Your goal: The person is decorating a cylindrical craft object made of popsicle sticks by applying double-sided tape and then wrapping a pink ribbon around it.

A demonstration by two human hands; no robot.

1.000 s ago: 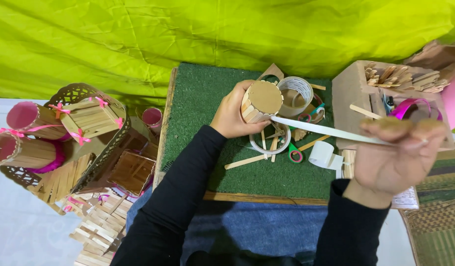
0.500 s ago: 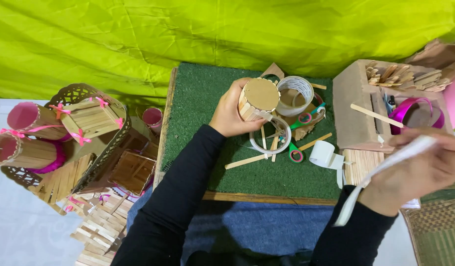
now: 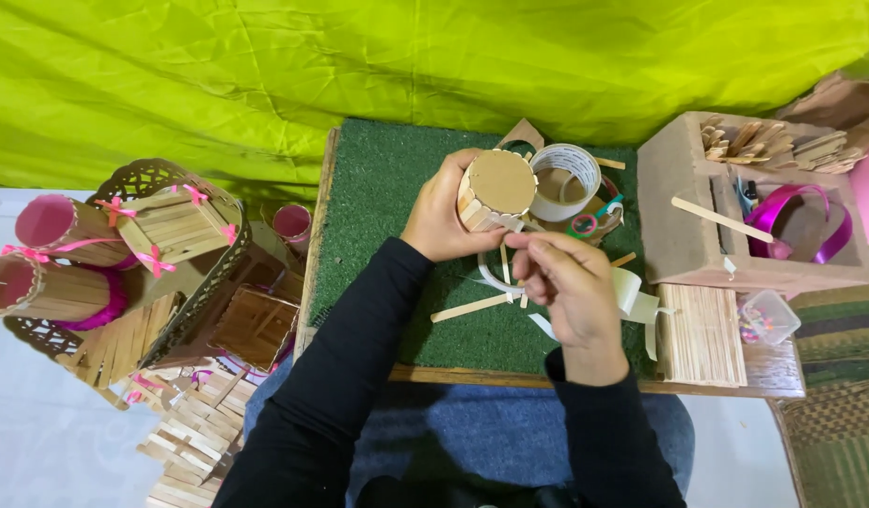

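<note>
My left hand [image 3: 441, 218] grips a small round holder [image 3: 495, 189] made of a cardboard disc ringed with wooden craft sticks, held tilted above the green mat [image 3: 378, 216]. My right hand [image 3: 568, 287] is just below it, fingertips pinched at the holder's lower edge; a white strip of tape [image 3: 632, 293] trails from under that hand. Loose wooden sticks [image 3: 472, 307] lie on the mat beneath both hands.
A roll of white tape [image 3: 568, 179] sits behind the holder. A cardboard box [image 3: 674, 221] with sticks and purple ribbon stands at right, a flat stick panel [image 3: 702, 334] in front of it. Finished stick baskets and pink-lined cylinders [image 3: 124, 254] crowd the left.
My right hand came in from the far right, where it was pulling a long white strip, to the holder's lower edge. The left hand kept holding the holder.
</note>
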